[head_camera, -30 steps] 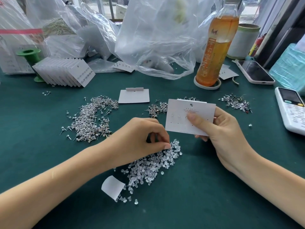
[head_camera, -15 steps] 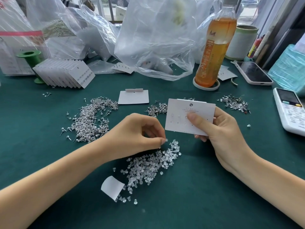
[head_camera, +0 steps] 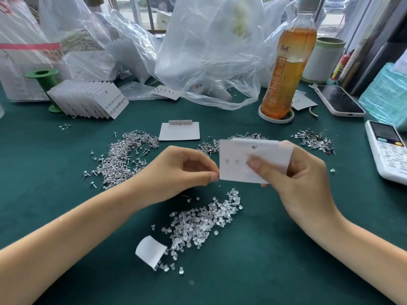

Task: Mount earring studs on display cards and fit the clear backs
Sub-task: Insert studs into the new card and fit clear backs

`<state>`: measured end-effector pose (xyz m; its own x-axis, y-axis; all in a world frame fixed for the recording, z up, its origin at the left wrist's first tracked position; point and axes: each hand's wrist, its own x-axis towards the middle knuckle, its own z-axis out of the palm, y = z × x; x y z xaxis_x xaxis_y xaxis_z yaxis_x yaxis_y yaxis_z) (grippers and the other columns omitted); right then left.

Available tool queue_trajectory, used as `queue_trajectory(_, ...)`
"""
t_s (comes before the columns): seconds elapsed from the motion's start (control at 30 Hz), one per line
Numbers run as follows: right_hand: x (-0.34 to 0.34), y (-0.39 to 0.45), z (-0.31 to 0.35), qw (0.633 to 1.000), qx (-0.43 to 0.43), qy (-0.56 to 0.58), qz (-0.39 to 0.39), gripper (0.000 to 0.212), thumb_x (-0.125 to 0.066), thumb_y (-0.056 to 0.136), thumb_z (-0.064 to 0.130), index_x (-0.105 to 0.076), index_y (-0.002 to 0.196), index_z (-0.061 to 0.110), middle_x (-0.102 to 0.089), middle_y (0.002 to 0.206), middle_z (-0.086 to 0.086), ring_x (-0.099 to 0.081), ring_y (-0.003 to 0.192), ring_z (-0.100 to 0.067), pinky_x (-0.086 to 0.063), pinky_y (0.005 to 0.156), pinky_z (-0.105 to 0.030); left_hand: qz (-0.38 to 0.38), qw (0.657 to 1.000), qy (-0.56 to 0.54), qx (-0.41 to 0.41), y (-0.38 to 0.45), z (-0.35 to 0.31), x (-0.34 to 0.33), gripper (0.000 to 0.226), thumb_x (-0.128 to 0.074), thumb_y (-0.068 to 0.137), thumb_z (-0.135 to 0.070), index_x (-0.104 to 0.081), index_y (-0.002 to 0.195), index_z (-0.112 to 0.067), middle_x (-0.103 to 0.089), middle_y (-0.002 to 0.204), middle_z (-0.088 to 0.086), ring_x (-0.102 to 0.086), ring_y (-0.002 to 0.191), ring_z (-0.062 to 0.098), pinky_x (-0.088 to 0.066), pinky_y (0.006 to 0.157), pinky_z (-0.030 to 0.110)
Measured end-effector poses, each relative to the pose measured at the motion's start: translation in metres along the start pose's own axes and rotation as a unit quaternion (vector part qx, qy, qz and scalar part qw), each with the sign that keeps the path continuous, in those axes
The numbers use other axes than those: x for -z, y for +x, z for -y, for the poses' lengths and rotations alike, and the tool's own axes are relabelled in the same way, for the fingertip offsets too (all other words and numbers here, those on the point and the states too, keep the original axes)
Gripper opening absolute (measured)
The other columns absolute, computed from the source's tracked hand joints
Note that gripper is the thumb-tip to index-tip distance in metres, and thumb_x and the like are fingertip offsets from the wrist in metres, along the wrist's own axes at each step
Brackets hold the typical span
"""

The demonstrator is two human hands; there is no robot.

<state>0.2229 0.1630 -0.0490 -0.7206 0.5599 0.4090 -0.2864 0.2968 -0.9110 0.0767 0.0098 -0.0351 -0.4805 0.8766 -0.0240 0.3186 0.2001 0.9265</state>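
My right hand (head_camera: pixel 301 179) holds a white display card (head_camera: pixel 233 170) above the green table, thumb across its face; the card is blurred. Beside the card's lower left corner, my left hand (head_camera: pixel 178 170) has thumb and forefinger pinched together, probably on a clear back too small to make out. A heap of clear backs (head_camera: pixel 202 221) lies below the hands. A large pile of silver studs (head_camera: pixel 123 159) lies to the left, and smaller stud piles (head_camera: pixel 209 147) (head_camera: pixel 313 139) sit behind the card and to its right.
A blank card (head_camera: pixel 179 132) lies behind the hands, a fanned stack of cards (head_camera: pixel 88 99) at back left, a curled paper piece (head_camera: pixel 150 250) near the backs. Plastic bags (head_camera: pixel 209 51), a tea bottle (head_camera: pixel 286 69), a phone (head_camera: pixel 339 100) and a remote (head_camera: pixel 388 148) line the back and right.
My left hand rose from the heap of clear backs and moved right to the card's lower left corner. The right hand tilted and shifted the card slightly.
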Motion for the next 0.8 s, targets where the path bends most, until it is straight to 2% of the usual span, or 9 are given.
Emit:
queue_trajectory(0.07,0.003,-0.004,-0.002,0.977,0.166,-0.118,0.062,0.006,-0.075,0.082,0.024,-0.072,0.076,0.025,-0.065,0.069,0.014,-0.052,0.058,-0.003,-0.042,0.052,-0.016,-0.019,0.998,-0.051,0.015,0.001,-0.002,0.003,0.007,-0.075,0.074,-0.015,-0.075,0.080,-0.017,-0.075,0.080,0.001,-0.066,0.074,0.008,-0.051,0.072,0.013)
queue_trajectory(0.1,0.004,-0.005,-0.003,0.945,0.254,-0.176,0.106,0.010,-0.070,0.086,0.019,-0.072,0.077,0.022,-0.066,0.072,0.013,-0.054,0.059,-0.008,-0.044,0.053,-0.020,-0.021,0.997,-0.075,0.020,0.001,-0.004,0.005,0.008,-0.075,0.072,-0.019,-0.076,0.079,-0.017,-0.075,0.081,0.002,-0.066,0.075,0.008,-0.051,0.072,0.013)
queue_trajectory(0.17,0.006,-0.006,-0.004,0.862,0.385,-0.278,0.177,0.021,-0.057,0.093,0.008,-0.075,0.081,0.008,-0.069,0.073,0.000,-0.057,0.058,-0.022,-0.045,0.050,-0.029,-0.001,0.994,-0.105,0.027,-0.001,-0.008,0.006,0.011,-0.080,0.069,-0.025,-0.076,0.079,-0.022,-0.074,0.080,-0.001,-0.065,0.073,0.005,-0.050,0.070,0.012)
queue_trajectory(0.23,0.006,-0.004,-0.002,0.792,0.457,-0.358,0.191,0.019,-0.058,0.091,0.003,-0.076,0.084,0.008,-0.066,0.068,-0.004,-0.054,0.054,-0.025,-0.042,0.046,-0.030,0.041,0.992,-0.113,0.022,-0.004,-0.012,0.004,0.008,-0.076,0.071,-0.026,-0.076,0.079,-0.024,-0.073,0.080,-0.006,-0.064,0.074,0.002,-0.048,0.070,0.010)
queue_trajectory(0.3,0.005,-0.004,-0.001,0.750,0.492,-0.400,0.185,0.014,-0.065,0.086,0.000,-0.076,0.083,0.009,-0.063,0.063,-0.004,-0.052,0.051,-0.024,-0.040,0.044,-0.030,0.080,0.991,-0.109,0.013,-0.008,-0.015,0.001,0.009,-0.074,0.071,-0.025,-0.075,0.080,-0.022,-0.073,0.081,-0.005,-0.065,0.076,0.003,-0.047,0.071,0.011)
queue_trajectory(0.43,0.004,-0.005,0.000,0.724,0.513,-0.424,0.182,0.013,-0.067,0.083,0.000,-0.076,0.081,0.010,-0.060,0.059,-0.002,-0.050,0.048,-0.023,-0.041,0.041,-0.030,0.123,0.988,-0.095,0.010,-0.013,-0.017,-0.003,0.009,-0.074,0.077,-0.018,-0.074,0.084,-0.013,-0.073,0.080,0.000,-0.064,0.073,0.007,-0.048,0.066,0.014)
queue_trajectory(0.57,0.004,-0.005,0.000,0.720,0.513,-0.430,0.184,0.014,-0.067,0.082,-0.001,-0.075,0.080,0.011,-0.059,0.058,-0.002,-0.050,0.048,-0.023,-0.041,0.041,-0.031,0.119,0.990,-0.076,0.017,-0.012,-0.015,-0.006,0.010,-0.071,0.078,-0.017,-0.074,0.084,-0.011,-0.072,0.075,-0.003,-0.062,0.068,0.003,-0.045,0.061,0.011)
queue_trajectory(0.8,0.005,-0.006,0.001,0.722,0.503,-0.436,0.189,0.014,-0.069,0.080,-0.001,-0.076,0.080,0.011,-0.059,0.058,-0.001,-0.049,0.048,-0.022,-0.041,0.042,-0.031,0.119,0.990,-0.076,0.024,-0.012,-0.013,-0.009,0.014,-0.072,0.076,-0.024,-0.074,0.085,-0.013,-0.073,0.079,-0.001,-0.062,0.072,0.005,-0.045,0.063,0.012)
